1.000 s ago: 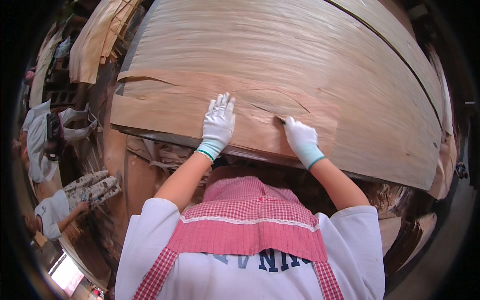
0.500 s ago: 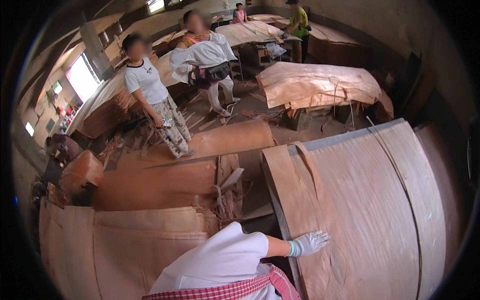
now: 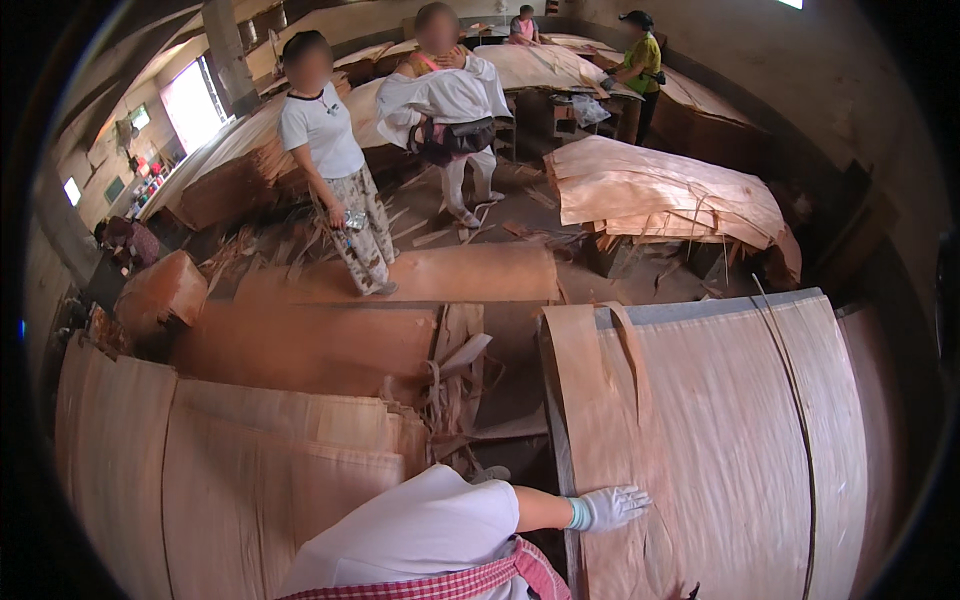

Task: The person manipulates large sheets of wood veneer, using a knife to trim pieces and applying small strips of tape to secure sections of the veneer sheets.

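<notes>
Head view of a veneer workshop, seen past the wearer's white sleeve. The left hand, in a white glove with a pale turquoise cuff, lies flat with fingers extended and together, pressing on a tan sheet of thin wood veneer and grasping nothing. The right hand is outside the view, so its state cannot be told.

The sheet rests along the left edge of a broad stack of pale, streaked veneer. Its long axis runs up the picture, from beneath the palm toward the stack's far end; the left hand, the only one visible, crosses this axis nearly at right angles, its fingertips directed rightward. Just beyond the fingertips lies what appears to be a narrow, lens-shaped outline in the veneer, elongated in roughly the same direction as the sheet, though the lower rim of the view makes this uncertain. A slender, curled veneer strip stands near the far end, well apart from the hand; a thin dark line crosses the stack farther right.

Left: a second veneer stack. Behind: a co-worker in a white T-shirt, standing.
</notes>
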`<state>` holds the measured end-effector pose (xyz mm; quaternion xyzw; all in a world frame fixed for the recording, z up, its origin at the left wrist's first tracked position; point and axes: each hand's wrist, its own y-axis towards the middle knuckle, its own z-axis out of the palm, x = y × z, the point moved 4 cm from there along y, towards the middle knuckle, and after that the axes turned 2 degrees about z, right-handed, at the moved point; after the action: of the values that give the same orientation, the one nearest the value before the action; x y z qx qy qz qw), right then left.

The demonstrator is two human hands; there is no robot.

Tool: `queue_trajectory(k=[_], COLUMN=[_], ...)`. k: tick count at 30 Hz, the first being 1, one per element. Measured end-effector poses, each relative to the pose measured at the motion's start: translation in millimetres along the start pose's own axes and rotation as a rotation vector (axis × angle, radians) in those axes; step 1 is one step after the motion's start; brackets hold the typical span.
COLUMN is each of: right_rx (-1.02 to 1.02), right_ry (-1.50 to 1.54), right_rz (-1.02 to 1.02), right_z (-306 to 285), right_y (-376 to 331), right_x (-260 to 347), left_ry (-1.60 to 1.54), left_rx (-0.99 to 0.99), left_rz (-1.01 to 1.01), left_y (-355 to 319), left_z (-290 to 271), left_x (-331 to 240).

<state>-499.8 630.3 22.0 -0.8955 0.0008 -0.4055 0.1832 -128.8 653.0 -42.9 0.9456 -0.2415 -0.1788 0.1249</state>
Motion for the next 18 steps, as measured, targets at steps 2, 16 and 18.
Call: queue_trajectory(k=[2,16,18], right_rx=[0.010,-0.630,-0.757], right_ry=[-0.300,-0.273,-0.394], right_rz=[-0.041,-0.243,-0.331], right_z=[-1.0,-123.2,-131.8], right_y=[-3.1,115.1,122.4], right_x=[5.4,79.2,147.7], left_ry=[0.004,-0.054,0.038], left_rx=[0.043,0.061,0.077], left_rz=[-0.007,0.049,0.040], left_y=[-0.5,11.4,3.0], left_z=[-8.3,-18.2,-18.5], left_x=[2.7,6.2,8.6])
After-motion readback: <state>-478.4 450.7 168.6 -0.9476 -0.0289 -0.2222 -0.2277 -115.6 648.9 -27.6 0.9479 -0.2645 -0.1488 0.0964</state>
